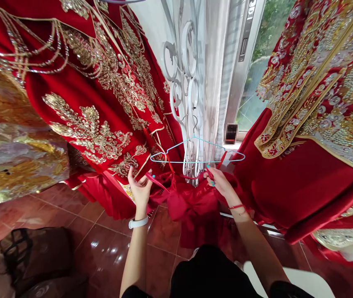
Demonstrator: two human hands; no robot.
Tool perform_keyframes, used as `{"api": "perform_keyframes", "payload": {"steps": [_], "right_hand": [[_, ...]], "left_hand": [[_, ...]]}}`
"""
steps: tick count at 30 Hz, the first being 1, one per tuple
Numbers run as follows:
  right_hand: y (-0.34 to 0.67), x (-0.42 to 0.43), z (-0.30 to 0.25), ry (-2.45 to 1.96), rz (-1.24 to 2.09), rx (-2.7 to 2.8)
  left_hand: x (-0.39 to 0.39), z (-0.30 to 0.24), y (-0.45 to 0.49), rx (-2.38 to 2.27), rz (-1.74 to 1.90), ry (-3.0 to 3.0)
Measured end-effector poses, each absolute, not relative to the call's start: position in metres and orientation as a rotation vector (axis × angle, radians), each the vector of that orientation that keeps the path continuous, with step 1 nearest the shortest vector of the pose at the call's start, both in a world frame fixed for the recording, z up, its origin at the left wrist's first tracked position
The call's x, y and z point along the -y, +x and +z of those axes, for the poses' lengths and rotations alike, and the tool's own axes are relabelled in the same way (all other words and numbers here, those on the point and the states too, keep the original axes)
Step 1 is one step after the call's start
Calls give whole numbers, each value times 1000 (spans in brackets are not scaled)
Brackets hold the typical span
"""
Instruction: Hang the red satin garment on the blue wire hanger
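A red dress (192,198) hangs from a light blue wire hanger (195,161) by thin straps, one near each end. My left hand (141,186), with a white band on the wrist, pinches a red strap or ribbon at the dress's left side, its other fingers spread. On the other side, my right hand (218,180) is closed on the dress's upper edge near the right strap; a thin red bracelet circles that wrist. The hanger's hook meets a white scrollwork metal stand (192,82). Folds hide the dress's lower part.
Red gowns with gold embroidery (92,128) hang at left, and a beaded red garment (316,95) at right. Behind stand a white curtain (216,70) and a window (257,70). Dark bags (40,252) lie on the tiled floor (102,244). A white seat (297,281) is at lower right.
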State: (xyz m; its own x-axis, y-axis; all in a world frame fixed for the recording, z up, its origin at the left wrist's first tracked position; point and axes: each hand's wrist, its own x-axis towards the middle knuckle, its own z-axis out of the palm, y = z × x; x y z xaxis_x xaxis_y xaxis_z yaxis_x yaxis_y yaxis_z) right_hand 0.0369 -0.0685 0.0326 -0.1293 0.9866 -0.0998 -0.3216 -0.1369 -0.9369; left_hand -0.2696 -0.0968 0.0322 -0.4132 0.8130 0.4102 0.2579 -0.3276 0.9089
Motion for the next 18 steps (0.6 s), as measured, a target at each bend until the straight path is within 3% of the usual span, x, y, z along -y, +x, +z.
{"api": "perform_keyframes", "payload": {"steps": [3, 12, 18], "right_hand": [[11, 43, 42, -972, 1620, 851], [3, 7, 31, -1184, 1183, 713], [8, 16, 13, -1139, 1111, 765]], "left_hand": [[96, 36, -267, -1463, 1789, 1399], [96, 40, -289, -1265, 1694, 1441], [78, 77, -282, -1193, 1499, 1609]]}}
